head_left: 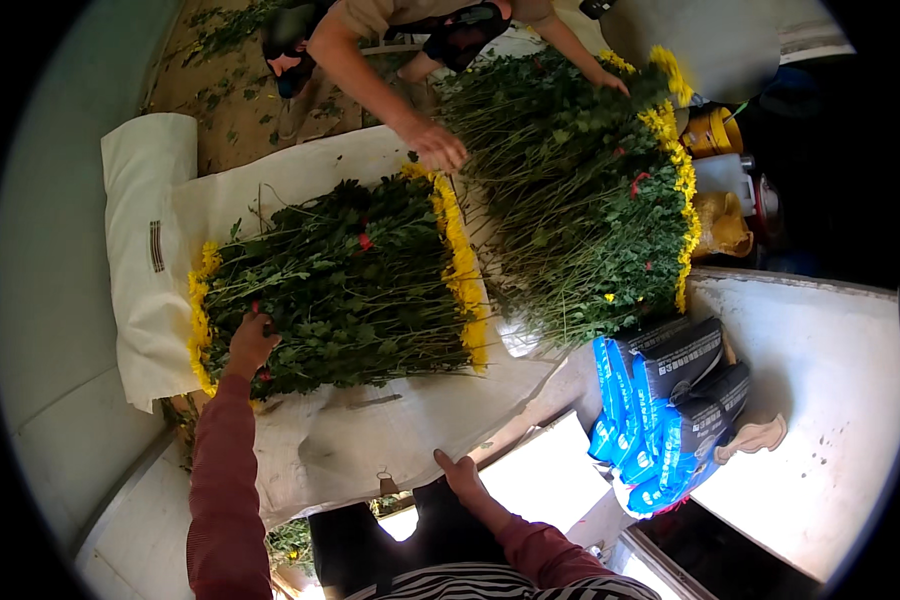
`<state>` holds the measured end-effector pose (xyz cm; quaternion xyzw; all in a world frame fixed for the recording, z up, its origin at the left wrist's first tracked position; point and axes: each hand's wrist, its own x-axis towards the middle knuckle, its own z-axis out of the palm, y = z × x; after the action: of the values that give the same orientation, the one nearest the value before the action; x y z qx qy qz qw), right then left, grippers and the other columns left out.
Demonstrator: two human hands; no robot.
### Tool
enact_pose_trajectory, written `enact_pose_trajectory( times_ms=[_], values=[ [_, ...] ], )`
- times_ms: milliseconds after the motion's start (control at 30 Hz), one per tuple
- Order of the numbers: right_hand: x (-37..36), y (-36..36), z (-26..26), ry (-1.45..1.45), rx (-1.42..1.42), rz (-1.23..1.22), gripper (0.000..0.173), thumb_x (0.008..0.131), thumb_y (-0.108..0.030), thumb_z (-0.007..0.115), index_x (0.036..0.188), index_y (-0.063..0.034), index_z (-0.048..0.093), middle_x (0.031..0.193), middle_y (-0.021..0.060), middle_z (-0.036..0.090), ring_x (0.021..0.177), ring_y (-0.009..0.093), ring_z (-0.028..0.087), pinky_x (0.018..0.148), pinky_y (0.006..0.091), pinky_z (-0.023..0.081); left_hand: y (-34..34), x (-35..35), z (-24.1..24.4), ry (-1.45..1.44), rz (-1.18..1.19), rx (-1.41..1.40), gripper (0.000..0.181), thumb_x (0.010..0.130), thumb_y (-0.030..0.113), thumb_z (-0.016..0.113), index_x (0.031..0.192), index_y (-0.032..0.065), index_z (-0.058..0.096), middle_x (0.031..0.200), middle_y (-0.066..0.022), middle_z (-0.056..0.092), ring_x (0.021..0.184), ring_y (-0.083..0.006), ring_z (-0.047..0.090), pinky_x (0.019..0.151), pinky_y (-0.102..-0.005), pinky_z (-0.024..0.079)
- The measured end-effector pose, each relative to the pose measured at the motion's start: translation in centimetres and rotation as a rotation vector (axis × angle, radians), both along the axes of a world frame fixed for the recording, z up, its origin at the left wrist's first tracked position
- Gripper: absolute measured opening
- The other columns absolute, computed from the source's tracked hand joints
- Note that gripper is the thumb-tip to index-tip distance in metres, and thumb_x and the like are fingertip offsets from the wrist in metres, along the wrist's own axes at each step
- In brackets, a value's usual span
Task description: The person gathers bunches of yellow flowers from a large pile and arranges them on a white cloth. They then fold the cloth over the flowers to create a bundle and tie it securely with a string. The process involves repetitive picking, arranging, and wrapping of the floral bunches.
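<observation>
My left hand (252, 343) lies on the left part of a layer of yellow chrysanthemums (337, 300), beside a red tie. Its fingers bend down among the leaves, and I cannot tell whether they grip. Yellow heads line the layer's left and right edges, with stems and leaves between. Beneath the layer spreads a white sheet (420, 420). At the sheet's near edge is my right hand (466, 481), thumb on top and the other fingers hidden below the edge. A roll of the white material (146, 300) closes off the left side.
Opposite me, a person reaches out, one hand (431, 142) over the sheet's far edge, the other (607, 81) at a second chrysanthemum pile (570, 202). Blue and black printed bags (664, 412) lie at the right. Behind them stand a yellow bucket (709, 133) and a white jug (724, 176).
</observation>
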<state>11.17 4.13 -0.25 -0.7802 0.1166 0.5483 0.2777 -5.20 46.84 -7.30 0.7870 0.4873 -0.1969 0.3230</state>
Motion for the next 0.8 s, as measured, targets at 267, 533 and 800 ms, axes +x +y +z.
enact_pose_trajectory(
  times_ms=[267,533,800],
  values=[
    [-3.4,-2.4,-2.3,-0.079,0.137,-0.223,0.047,0.087,-0.021,0.067,0.119,0.0107,0.053,0.115,0.0161,0.06,0.101,0.024,0.058,0.089,0.0339,0.046,-0.7,-3.8,-0.9,-0.027,0.021,0.064,0.04,0.076,0.023,0.072,0.11,0.0067,0.06,0.124,-0.0171,0.046,0.096,-0.0389,0.06,0.08,-0.0466,0.051],
    [-4.8,-2.8,-1.8,0.07,0.083,-0.393,0.043,0.091,-0.023,0.06,0.118,0.0088,0.052,0.112,0.0166,0.06,0.1,0.026,0.06,0.087,0.0355,0.049,-15.2,-16.0,-4.5,-0.177,-0.193,-0.186,0.051,0.083,0.04,0.063,0.12,0.0069,0.055,0.118,-0.016,0.057,0.109,-0.0339,0.056,0.091,-0.0467,0.045],
    [-5.5,-2.3,-1.8,-0.075,0.095,-0.387,0.045,0.089,-0.024,0.064,0.114,0.0125,0.054,0.111,0.0161,0.062,0.098,0.025,0.06,0.088,0.0342,0.047,-29.3,-13.1,10.0,-0.312,-0.384,-0.262,0.065,0.07,0.055,0.069,0.119,0.0142,0.057,0.123,-0.0083,0.054,0.118,-0.0308,0.048,0.095,-0.0577,0.032]
  ],
)
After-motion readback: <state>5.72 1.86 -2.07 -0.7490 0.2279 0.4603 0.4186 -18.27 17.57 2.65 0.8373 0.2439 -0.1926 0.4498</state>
